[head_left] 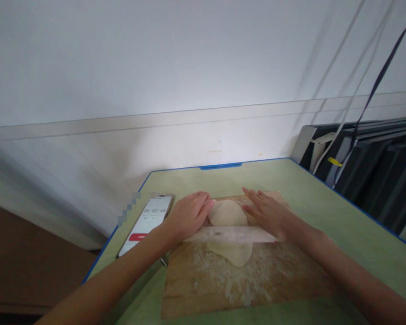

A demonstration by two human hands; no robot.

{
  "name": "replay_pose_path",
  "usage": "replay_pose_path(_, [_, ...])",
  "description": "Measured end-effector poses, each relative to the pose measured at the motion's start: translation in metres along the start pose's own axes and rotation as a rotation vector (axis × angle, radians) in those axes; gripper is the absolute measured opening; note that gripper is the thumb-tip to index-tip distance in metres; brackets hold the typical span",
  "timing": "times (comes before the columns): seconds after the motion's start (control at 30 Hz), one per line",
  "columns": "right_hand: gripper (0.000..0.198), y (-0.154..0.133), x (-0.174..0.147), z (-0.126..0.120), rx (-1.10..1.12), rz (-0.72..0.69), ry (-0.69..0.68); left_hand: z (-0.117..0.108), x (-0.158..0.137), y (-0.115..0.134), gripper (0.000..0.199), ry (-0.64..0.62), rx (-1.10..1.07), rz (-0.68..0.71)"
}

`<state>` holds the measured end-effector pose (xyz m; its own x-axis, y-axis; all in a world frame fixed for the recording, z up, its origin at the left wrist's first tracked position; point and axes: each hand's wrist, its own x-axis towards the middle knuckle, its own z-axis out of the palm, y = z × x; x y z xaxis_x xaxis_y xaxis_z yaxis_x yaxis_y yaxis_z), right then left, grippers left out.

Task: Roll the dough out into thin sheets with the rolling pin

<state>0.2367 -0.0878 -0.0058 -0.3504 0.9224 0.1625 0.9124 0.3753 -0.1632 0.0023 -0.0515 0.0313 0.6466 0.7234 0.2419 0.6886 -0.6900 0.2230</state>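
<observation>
Dough [228, 213] lies flattened on a wooden board [184, 291], toward its far side, with a pale rolling pin [228, 234] set crosswise over it. Part of the sheet shows beyond the pin; a rounded lobe shows on the near side. Both hands are at the pin. The left hand [191, 211] lies over its left end, fingers extended and pressed together, back of the hand uppermost. The right hand [262, 207] lies over its right end, fingers extended forward and slightly spread, thumb apart and near the dough's edge. Neither hand is seen pinching anything; palm contact is hidden from view. Loose flour [246, 282] is scattered over the near part of the board. The board rests on a green worktop [192, 180] with blue edging. Left of the board lies a phone [150, 219], screen upward, reading 00:02:48 above a red button, its lower part partly hidden by the left forearm. Dark panels [375, 158] stand to the right of the worktop, against a white wall [155, 58].
</observation>
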Motion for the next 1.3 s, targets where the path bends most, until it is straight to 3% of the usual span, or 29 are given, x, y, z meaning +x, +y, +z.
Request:
replay_pose_path(0.13, [0.039,0.003,-0.001,0.001,-0.012,-0.107,0.013,0.004,0.006,-0.007,0.036,0.017,-0.01,-0.01])
replay_pose_path(0.5, [0.055,-0.03,-0.04,-0.01,0.079,-0.014,0.029,0.004,-0.025,0.013,0.032,-0.013,-0.034,0.045])
replay_pose_path(0.63, [0.048,-0.014,-0.025,-0.003,0.09,-0.142,0.024,0.003,-0.01,0.004,0.028,-0.027,-0.034,-0.011])
replay_pose_path(0.87, [0.041,0.002,-0.005,-0.005,-0.048,-0.186,-0.06,0.007,0.011,-0.011,0.032,0.055,-0.02,-0.058])
replay_pose_path(1.13, [0.057,-0.036,-0.041,-0.011,0.092,0.009,-0.01,0.003,-0.025,0.01,0.027,0.008,-0.106,0.004])
replay_pose_path(1.3, [0.055,-0.043,-0.056,-0.005,0.069,-0.018,0.055,0.003,-0.035,0.016,0.035,-0.006,-0.119,0.041])
